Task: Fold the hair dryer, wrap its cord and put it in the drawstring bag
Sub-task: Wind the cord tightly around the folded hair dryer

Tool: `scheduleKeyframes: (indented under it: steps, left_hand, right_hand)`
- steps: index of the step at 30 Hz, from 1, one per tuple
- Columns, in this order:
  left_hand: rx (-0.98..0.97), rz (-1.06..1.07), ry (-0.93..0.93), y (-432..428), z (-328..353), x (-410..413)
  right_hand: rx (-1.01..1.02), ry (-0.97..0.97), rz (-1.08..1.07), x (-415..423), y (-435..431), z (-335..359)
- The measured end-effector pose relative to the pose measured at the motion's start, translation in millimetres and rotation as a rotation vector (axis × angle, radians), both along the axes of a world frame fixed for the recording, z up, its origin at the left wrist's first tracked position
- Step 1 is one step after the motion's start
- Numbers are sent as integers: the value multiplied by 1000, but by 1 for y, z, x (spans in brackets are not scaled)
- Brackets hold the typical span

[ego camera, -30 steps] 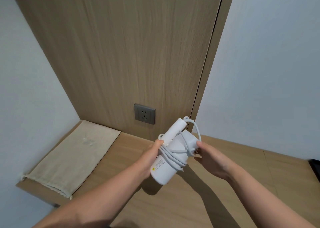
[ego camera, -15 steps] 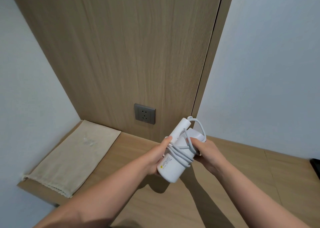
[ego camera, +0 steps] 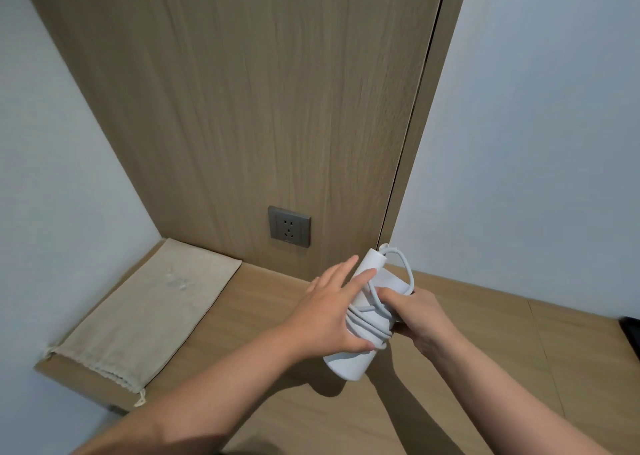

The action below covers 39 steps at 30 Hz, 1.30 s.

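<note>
Now you hold the folded white hair dryer in both hands above the middle of the wooden surface, its wide end tilted down toward the near edge and its slim end pointing up at the back panel. Your right hand grips the dryer's body from the right, fingers curled round it and over the pale cord, which lies wound in several turns about the middle, with one loose loop arching past the slim end. Your left hand lies flat against the dryer's left side, fingers straight and slightly spread, thumb pressed under the coils. The beige drawstring bag lies flat and well apart at the surface's left end, along the left wall, its gathered mouth at the near edge. A grey wall socket sits in the panel just above the back edge.
</note>
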State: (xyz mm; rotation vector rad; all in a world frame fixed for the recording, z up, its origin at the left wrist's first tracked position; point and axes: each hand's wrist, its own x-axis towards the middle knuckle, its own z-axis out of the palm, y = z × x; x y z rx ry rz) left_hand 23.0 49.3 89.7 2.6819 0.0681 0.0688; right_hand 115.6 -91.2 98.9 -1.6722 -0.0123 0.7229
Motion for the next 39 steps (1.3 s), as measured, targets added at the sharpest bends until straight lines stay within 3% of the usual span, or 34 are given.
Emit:
scheduleKeyframes:
  steps: [10,16,25,39]
  left_hand:
    - [-72,102,155,-14,-28,-12]
    - [-187,255,47,-20,-50,-14]
    - [186,148,-109,-6,-38,-13]
    - [145,105,-33,-4,-26,-9]
  right_hand:
    - [4,97,-117,-2,1,-3]
    - [1,123,-156,-8,10,-4]
    - [68,176,-169,-15,16,9]
    - [-200,-16,89,-3,8,17]
